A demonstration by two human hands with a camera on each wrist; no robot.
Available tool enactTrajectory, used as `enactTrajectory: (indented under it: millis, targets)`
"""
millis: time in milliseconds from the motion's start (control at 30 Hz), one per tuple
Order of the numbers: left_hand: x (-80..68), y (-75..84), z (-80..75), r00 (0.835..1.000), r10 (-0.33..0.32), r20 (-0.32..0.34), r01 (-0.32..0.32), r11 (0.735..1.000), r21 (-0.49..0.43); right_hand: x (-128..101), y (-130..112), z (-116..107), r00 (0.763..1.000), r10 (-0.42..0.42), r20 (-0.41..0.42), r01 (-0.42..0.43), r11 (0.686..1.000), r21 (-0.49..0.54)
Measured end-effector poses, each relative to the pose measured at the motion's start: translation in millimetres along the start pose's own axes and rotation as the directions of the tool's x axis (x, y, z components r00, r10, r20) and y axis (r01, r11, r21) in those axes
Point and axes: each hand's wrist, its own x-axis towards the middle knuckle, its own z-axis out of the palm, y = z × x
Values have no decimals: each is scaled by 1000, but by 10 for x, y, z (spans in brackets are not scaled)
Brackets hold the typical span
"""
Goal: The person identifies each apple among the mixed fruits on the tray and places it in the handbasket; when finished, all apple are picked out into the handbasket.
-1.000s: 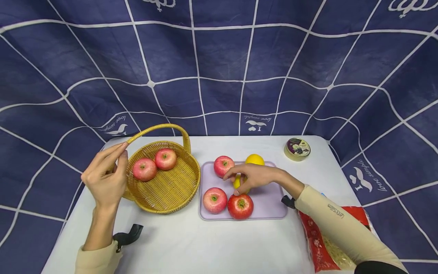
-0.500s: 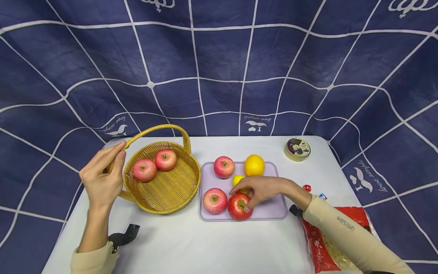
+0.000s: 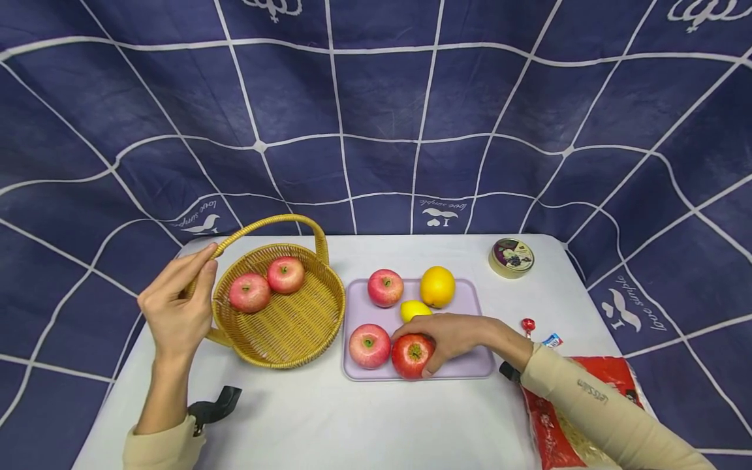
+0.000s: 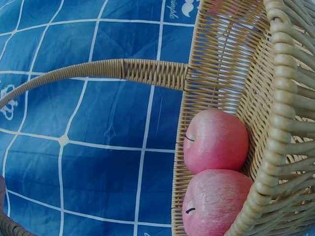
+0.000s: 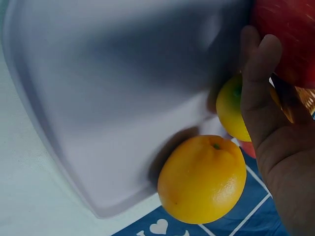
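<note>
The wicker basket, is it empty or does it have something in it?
Not empty: the wicker basket holds two pink apples.

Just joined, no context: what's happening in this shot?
A person's right hand grips the dark red apple at the front of the lilac tray, beside a pink apple, a lemon and an orange. Their left hand holds the wicker basket by its handle; two apples lie inside.
</note>
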Motion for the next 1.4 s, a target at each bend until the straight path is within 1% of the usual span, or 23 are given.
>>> enactTrajectory:
  millis: [400,700,933,1400]
  targets:
    - [1,21,-6,1000,-10,9,10,1000,-4,-13,14,43,999,-37,-39,35,999,-36]
    - [24,34,-1,1000,-6,18,6,1000,-11,-11,9,44,998,-48,-44,46,998,-42]
    - [29,24,-11,1000,-1,26,1,1000,9,-15,-5,43,997,-57,-49,55,998,-41]
    - [15,38,-8,1000,-5,31,5,1000,21,-45,-25,22,996,-62,-58,60,998,-36]
